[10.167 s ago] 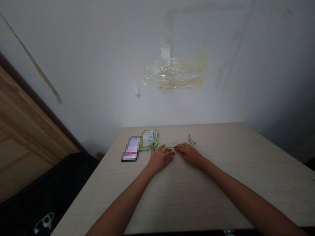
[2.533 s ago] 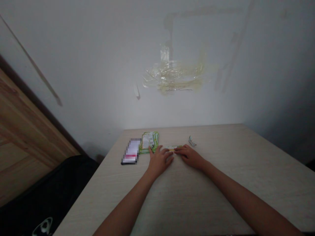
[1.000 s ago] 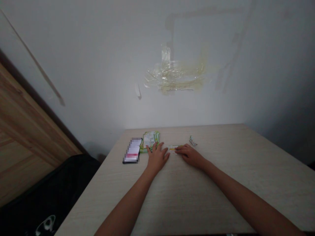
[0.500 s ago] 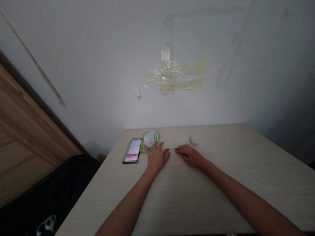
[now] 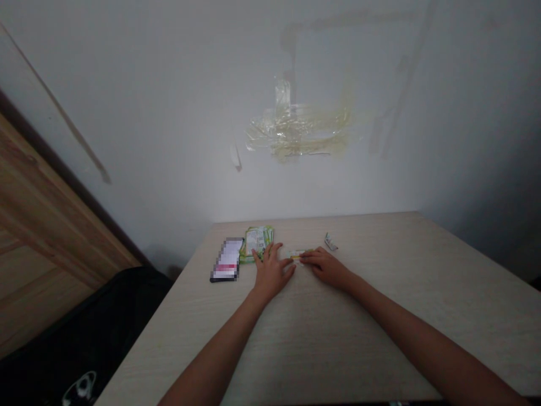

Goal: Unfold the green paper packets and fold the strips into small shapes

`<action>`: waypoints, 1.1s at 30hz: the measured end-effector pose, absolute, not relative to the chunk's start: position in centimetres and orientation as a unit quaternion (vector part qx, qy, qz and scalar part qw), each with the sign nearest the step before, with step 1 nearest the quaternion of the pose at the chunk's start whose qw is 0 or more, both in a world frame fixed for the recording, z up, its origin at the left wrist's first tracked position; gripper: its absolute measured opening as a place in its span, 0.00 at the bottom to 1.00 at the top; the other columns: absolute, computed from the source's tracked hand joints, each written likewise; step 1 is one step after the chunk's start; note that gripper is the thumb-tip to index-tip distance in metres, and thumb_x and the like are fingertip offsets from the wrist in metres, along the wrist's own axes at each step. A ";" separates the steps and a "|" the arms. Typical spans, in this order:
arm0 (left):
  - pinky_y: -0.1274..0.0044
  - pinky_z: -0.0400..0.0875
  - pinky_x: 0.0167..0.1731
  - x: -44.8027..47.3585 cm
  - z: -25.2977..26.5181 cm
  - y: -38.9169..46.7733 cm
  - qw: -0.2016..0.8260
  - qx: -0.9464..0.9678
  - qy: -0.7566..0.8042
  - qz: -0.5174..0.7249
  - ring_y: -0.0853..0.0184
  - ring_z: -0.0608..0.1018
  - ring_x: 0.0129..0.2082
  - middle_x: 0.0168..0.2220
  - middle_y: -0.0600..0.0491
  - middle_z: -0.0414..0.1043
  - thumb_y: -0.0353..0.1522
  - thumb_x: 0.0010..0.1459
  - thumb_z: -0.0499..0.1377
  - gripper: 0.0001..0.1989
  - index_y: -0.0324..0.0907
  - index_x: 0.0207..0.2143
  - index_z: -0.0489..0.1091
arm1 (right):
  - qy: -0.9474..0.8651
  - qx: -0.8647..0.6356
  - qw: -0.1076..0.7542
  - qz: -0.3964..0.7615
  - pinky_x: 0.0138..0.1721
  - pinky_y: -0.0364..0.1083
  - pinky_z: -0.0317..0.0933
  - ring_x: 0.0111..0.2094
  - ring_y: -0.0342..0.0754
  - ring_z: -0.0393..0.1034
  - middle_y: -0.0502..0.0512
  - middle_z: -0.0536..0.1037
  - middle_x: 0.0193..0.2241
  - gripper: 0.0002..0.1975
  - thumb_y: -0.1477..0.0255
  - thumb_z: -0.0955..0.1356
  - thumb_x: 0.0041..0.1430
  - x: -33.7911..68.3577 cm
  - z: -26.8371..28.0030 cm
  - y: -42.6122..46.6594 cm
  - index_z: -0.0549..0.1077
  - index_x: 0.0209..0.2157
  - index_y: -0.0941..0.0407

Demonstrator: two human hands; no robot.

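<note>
A small flat wrapper (image 5: 295, 256), clear and green with a yellow stripe, lies on the table between my two hands. My left hand (image 5: 271, 275) is open with its fingers spread, a fingertip at the wrapper's left end and other fingers by the near side of a stack of green and white packets (image 5: 257, 239). My right hand (image 5: 325, 266) has its fingers pressed together on the right part of the wrapper, hiding that end. Beyond the right hand lies a crumpled silvery wrapper piece (image 5: 331, 242).
A phone (image 5: 227, 260) with a lit, blurred screen lies left of the packets. The pale wooden table (image 5: 363, 361) meets a wall with peeling clear tape (image 5: 296, 132). A black bag (image 5: 105, 316) and a wooden panel (image 5: 38, 225) stand at the left.
My left hand has shifted slightly right, its thumb now farther from the index finger. My right hand stays on the wrapper, almost unmoved.
</note>
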State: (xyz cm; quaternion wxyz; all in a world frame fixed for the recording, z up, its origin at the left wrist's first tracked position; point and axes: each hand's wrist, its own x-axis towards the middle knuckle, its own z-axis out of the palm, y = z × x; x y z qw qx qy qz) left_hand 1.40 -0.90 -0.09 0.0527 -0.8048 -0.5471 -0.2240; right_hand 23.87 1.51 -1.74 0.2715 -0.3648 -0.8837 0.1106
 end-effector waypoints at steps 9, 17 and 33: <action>0.42 0.33 0.60 1.6 -0.3 -1.3 0.025 -0.820 -0.518 -0.240 0.51 0.54 0.65 0.63 0.52 0.57 0.44 0.59 0.58 0.11 0.60 0.42 0.77 | -0.884 -0.362 0.276 0.110 0.54 0.54 0.59 0.51 0.51 0.66 0.55 0.74 0.54 0.22 0.81 0.62 0.60 23.8 -1.8 1.5 0.74 0.53 0.50; 0.40 0.35 0.58 1.7 -0.5 -1.3 -0.002 -0.839 -0.488 -0.242 0.51 0.56 0.64 0.63 0.54 0.57 0.45 0.59 0.58 0.11 0.62 0.43 0.76 | -0.885 -0.364 0.267 0.113 0.55 0.54 0.58 0.50 0.50 0.66 0.54 0.75 0.53 0.24 0.83 0.62 0.57 23.8 -1.6 1.5 0.75 0.51 0.51; 0.40 0.35 0.59 1.6 -0.5 -1.1 -0.008 -0.845 -0.482 -0.230 0.54 0.57 0.63 0.62 0.54 0.58 0.46 0.59 0.58 0.12 0.64 0.44 0.75 | -0.882 -0.361 0.277 0.124 0.55 0.54 0.58 0.51 0.50 0.66 0.54 0.75 0.53 0.24 0.82 0.62 0.58 23.9 -1.8 1.6 0.74 0.52 0.51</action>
